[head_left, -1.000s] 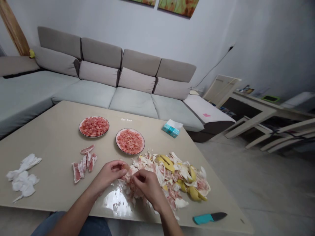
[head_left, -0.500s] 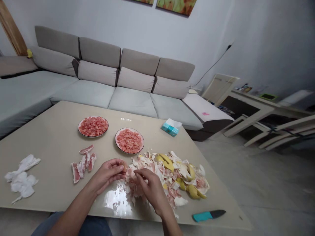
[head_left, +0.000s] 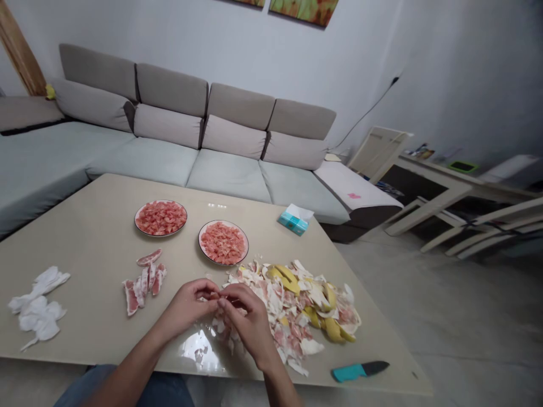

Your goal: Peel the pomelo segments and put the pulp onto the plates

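Note:
My left hand (head_left: 189,308) and my right hand (head_left: 246,319) meet fingertip to fingertip over the near edge of a beige table (head_left: 85,226). Both pinch a small pink pomelo segment (head_left: 215,295), mostly hidden by the fingers. Just to the right lies a heap of white pith and yellow peel scraps (head_left: 297,305). A few unpeeled pink segments (head_left: 144,280) lie to the left of my left hand. Two plates of peeled pink flesh stand farther back, the left plate (head_left: 160,217) and the right plate (head_left: 223,242).
A teal-handled knife (head_left: 360,370) lies at the table's near right edge. Crumpled white tissues (head_left: 38,305) sit at the near left, a teal tissue pack (head_left: 295,220) at the far right. A grey sofa (head_left: 169,141) runs behind the table; wooden furniture (head_left: 458,203) stands at the right.
My right hand has moved left and up from the scrap heap to meet my left hand, and both now pinch the segment together. The view barely shifted.

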Demonstrator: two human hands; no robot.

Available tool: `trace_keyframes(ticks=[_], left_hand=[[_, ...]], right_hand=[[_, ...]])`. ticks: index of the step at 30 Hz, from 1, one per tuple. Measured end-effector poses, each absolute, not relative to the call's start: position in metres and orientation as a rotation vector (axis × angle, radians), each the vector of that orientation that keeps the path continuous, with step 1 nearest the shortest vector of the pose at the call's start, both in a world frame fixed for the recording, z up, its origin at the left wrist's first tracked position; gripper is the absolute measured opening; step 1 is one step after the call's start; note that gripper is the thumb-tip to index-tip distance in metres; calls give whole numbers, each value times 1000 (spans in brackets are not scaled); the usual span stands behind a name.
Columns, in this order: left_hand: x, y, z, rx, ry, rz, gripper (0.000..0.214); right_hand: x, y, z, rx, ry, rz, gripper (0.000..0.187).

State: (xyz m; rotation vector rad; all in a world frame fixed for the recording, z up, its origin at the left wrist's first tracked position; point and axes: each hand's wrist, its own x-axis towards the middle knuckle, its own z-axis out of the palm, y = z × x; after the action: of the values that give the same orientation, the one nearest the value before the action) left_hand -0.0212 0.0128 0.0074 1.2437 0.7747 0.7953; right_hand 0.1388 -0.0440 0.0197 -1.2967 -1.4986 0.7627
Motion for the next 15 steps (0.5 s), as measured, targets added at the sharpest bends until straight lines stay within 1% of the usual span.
trace_keyframes(ticks=[5,11,13,15], left_hand=[[-22,11,10,1209,731,778,17],[-25,11,15,1089,664,792,18],[-25,12,14,1052,672,792,20],[-25,13,13,999,698,798,23]], right_hand=[[139,-40,19,-1258,-1371,880,15],[141,-41,5,-1221,-1020,1170,31],[143,-38,1,-1214,-970,1175,35],[148,-27,-1,-1257,-1036,1079,35]])
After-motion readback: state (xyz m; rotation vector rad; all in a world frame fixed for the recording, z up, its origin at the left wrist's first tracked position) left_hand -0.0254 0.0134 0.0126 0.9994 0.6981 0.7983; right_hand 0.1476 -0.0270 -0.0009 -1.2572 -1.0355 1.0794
